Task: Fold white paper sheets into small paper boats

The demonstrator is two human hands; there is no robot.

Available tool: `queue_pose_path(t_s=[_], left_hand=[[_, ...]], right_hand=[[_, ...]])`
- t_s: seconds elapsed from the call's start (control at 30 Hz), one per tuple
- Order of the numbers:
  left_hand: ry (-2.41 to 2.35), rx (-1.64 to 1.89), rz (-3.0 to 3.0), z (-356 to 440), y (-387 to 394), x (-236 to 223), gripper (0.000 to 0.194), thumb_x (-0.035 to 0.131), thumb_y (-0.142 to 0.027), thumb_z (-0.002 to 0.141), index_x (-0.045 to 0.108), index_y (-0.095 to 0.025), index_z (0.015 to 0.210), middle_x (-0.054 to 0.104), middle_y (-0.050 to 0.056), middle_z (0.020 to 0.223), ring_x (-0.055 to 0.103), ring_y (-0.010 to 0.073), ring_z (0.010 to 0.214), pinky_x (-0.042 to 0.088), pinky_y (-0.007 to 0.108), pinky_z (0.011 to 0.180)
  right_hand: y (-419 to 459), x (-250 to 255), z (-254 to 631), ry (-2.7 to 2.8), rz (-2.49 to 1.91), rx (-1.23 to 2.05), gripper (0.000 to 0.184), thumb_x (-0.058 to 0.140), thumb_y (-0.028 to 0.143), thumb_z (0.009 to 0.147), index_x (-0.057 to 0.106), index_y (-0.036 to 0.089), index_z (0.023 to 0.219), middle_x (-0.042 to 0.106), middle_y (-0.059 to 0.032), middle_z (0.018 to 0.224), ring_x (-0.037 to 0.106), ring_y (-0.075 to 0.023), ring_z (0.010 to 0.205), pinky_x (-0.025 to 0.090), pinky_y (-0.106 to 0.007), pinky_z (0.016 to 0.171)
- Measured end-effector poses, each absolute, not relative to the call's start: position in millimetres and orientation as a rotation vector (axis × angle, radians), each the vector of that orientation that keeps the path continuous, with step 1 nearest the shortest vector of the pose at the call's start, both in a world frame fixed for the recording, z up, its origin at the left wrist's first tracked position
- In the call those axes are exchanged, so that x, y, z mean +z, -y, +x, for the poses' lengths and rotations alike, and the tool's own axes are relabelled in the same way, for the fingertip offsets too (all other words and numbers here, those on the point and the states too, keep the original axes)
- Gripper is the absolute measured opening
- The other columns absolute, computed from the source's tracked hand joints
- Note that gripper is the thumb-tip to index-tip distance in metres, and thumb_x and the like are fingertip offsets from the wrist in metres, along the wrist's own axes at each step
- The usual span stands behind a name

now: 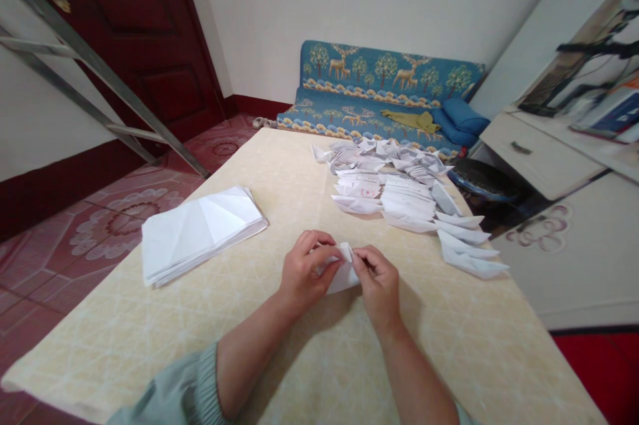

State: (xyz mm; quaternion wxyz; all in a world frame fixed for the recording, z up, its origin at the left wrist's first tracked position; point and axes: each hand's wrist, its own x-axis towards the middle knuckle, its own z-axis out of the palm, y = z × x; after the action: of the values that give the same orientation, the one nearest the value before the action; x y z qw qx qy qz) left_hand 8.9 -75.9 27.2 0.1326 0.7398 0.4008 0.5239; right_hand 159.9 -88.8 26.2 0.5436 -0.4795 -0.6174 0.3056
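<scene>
My left hand (305, 268) and my right hand (378, 282) meet over the middle of a beige table (249, 345). Both pinch one small folded piece of white paper (343, 273) held just above the tabletop. The left fingers curl round its left side, the right fingers grip its right edge. Part of the paper is hidden behind my fingers. A stack of white paper sheets (197, 232) lies to the left of my hands. A pile of folded paper boats (404, 195) spreads along the table's right side.
A blue patterned sofa (379, 92) stands beyond the table's far end. White cabinets with a drawer (536, 155) are on the right. At the left are a dark red door (150, 32) and a metal ladder (100, 72) over a red tiled floor.
</scene>
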Motion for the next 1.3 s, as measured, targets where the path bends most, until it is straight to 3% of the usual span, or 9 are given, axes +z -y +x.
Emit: queue_pose_path(t_s=[0.13, 0.23, 0.47, 0.6, 0.73, 0.87, 0.97, 1.13, 1.3], left_hand=[[-1.208, 1.468, 1.790, 10.2, 75.6, 31.0, 0.036, 0.070, -0.025, 0.068, 0.056, -0.019, 0.100, 0.060, 0.008, 0.103, 0.056, 0.0197, 0.096, 0.047, 0.033, 0.079], [-1.166, 1.326, 1.540, 10.0, 74.0, 31.0, 0.045, 0.072, -0.030, 0.066, 0.055, -0.018, 0.106, 0.064, 0.005, 0.090, 0.061, 0.0167, 0.082, 0.049, 0.029, 0.073], [-1.046, 1.258, 1.190, 9.2, 67.1, 23.0, 0.037, 0.077, -0.033, 0.058, 0.058, -0.015, 0.084, 0.061, -0.001, 0.066, 0.056, 0.0108, 0.058, 0.041, 0.020, 0.054], [-0.983, 1.229, 1.057, 9.1, 64.9, 20.8, 0.029, 0.076, -0.035, 0.060, 0.061, -0.012, 0.071, 0.060, 0.000, 0.062, 0.052, 0.0093, 0.055, 0.038, 0.020, 0.054], [-0.828, 1.145, 0.883, 9.2, 68.1, 23.0, 0.029, 0.071, -0.039, 0.067, 0.060, -0.014, 0.075, 0.060, 0.000, 0.063, 0.051, 0.0087, 0.055, 0.037, 0.020, 0.055], [-0.687, 1.033, 0.793, 10.2, 73.3, 26.2, 0.026, 0.070, -0.037, 0.069, 0.057, -0.015, 0.076, 0.056, -0.002, 0.063, 0.049, 0.0072, 0.052, 0.035, 0.019, 0.051], [-0.641, 1.018, 0.790, 10.7, 75.0, 27.9, 0.027, 0.070, -0.037, 0.070, 0.056, -0.015, 0.076, 0.057, -0.001, 0.065, 0.049, 0.0070, 0.052, 0.035, 0.019, 0.051], [-0.695, 1.025, 0.817, 9.9, 74.0, 28.3, 0.030, 0.070, -0.040, 0.069, 0.056, -0.015, 0.078, 0.058, 0.000, 0.065, 0.048, 0.0076, 0.052, 0.035, 0.018, 0.050], [-0.684, 1.027, 0.901, 7.4, 72.7, 28.2, 0.029, 0.068, -0.040, 0.070, 0.056, -0.014, 0.078, 0.055, 0.000, 0.064, 0.047, 0.0079, 0.056, 0.035, 0.019, 0.053]], right_hand=[[89.9, 29.8, 158.2, 1.516, -1.084, 0.709, 0.014, 0.051, 0.022, 0.084, 0.064, 0.019, 0.078, 0.058, -0.0026, 0.077, 0.055, -0.0164, 0.075, 0.041, -0.027, 0.068], [90.2, 29.6, 157.9, 1.520, -1.069, 0.713, 0.015, 0.050, 0.021, 0.085, 0.063, 0.019, 0.079, 0.057, -0.0030, 0.078, 0.055, -0.0167, 0.075, 0.042, -0.027, 0.067], [90.7, 27.9, 159.0, 1.460, -1.108, 0.662, 0.011, 0.053, 0.022, 0.083, 0.064, 0.020, 0.080, 0.058, -0.0027, 0.079, 0.055, -0.0168, 0.075, 0.042, -0.027, 0.068], [93.7, 31.9, 157.5, 1.425, -1.089, 0.744, 0.011, 0.055, 0.025, 0.082, 0.065, 0.019, 0.080, 0.060, -0.0028, 0.078, 0.056, -0.0170, 0.074, 0.042, -0.027, 0.066], [94.8, 34.5, 156.6, 1.336, -1.036, 0.909, 0.017, 0.053, 0.031, 0.084, 0.065, 0.019, 0.083, 0.061, -0.0039, 0.082, 0.057, -0.0175, 0.078, 0.044, -0.027, 0.070], [90.6, 32.9, 156.5, 1.280, -1.048, 1.001, 0.030, 0.064, 0.033, 0.076, 0.059, 0.020, 0.102, 0.059, -0.0067, 0.098, 0.057, -0.0190, 0.087, 0.046, -0.027, 0.072], [87.6, 32.1, 156.4, 1.340, -0.970, 1.104, 0.026, 0.065, 0.032, 0.074, 0.061, 0.020, 0.096, 0.057, -0.0077, 0.104, 0.055, -0.0203, 0.093, 0.046, -0.028, 0.075], [89.5, 34.5, 157.2, 1.332, -0.960, 1.129, 0.016, 0.065, 0.033, 0.074, 0.061, 0.018, 0.072, 0.056, -0.0042, 0.090, 0.054, -0.0167, 0.081, 0.044, -0.025, 0.070], [94.4, 36.7, 157.1, 1.277, -0.955, 1.233, 0.016, 0.065, 0.035, 0.074, 0.063, 0.019, 0.076, 0.057, -0.0003, 0.071, 0.051, -0.0141, 0.066, 0.042, -0.024, 0.063]])
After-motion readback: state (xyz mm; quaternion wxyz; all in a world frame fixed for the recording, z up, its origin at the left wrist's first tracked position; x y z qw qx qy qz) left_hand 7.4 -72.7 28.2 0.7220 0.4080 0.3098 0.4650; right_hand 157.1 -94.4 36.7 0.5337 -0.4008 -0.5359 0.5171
